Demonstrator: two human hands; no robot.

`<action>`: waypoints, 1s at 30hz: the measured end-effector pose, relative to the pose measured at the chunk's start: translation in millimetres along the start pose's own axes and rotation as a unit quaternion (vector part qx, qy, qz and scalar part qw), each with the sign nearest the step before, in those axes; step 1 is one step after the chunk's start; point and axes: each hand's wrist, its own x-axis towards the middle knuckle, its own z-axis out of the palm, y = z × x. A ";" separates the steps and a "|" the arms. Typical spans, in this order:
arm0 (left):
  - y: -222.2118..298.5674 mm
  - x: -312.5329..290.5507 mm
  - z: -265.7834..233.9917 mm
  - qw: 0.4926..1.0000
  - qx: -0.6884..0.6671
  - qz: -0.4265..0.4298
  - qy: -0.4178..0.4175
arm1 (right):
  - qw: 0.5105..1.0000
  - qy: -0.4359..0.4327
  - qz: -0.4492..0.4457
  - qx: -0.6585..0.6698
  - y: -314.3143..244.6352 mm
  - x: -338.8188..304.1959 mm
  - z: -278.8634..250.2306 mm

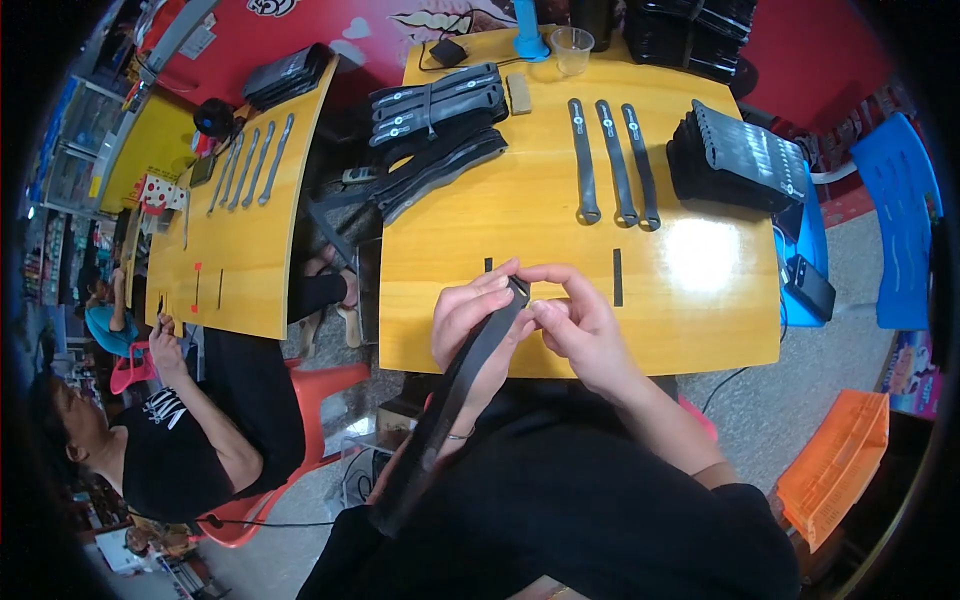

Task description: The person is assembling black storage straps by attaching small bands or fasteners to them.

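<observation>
A dark grey strap (455,390) slants across my left forearm, its upper end raised over the near edge of the table. My left hand (460,318) is closed around that end. My right hand (592,335) meets it from the right, index finger and thumb bent in a pinch at the strap's tip; the fingers partly hide the exact grip. Two short black strips (617,277) lie flat on the table, one beyond each hand. Farther off, three grey straps (608,160) lie side by side, lengthwise away from me.
Bundled straps (435,110) are piled at the back left of the yellow table (700,335). A thick stack (745,155) sits at its right, near a clear cup (572,50). At left, a seated person (190,430) works at another table. An orange crate (835,470) stands at right.
</observation>
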 end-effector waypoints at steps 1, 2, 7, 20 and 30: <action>-0.6 0.9 -0.4 1.000 0.002 0.009 -0.002 | 1.000 -0.015 -0.018 0.013 0.5 0.6 -1.3; -1.6 1.2 -0.3 1.000 0.003 0.019 -0.003 | 0.999 -0.030 -0.036 0.026 1.0 1.3 -2.4; -7.0 -1.9 5.8 0.999 -0.026 -0.026 0.024 | 0.972 0.046 -0.126 -0.195 2.3 4.1 3.9; -12.4 8.8 -19.2 0.920 -0.275 -0.279 -0.013 | 0.883 -0.005 -0.282 -0.376 -1.8 23.9 -21.2; -2.3 11.6 2.0 0.912 -0.246 -0.326 0.042 | 0.855 0.036 -0.287 -0.431 -4.2 19.3 -10.2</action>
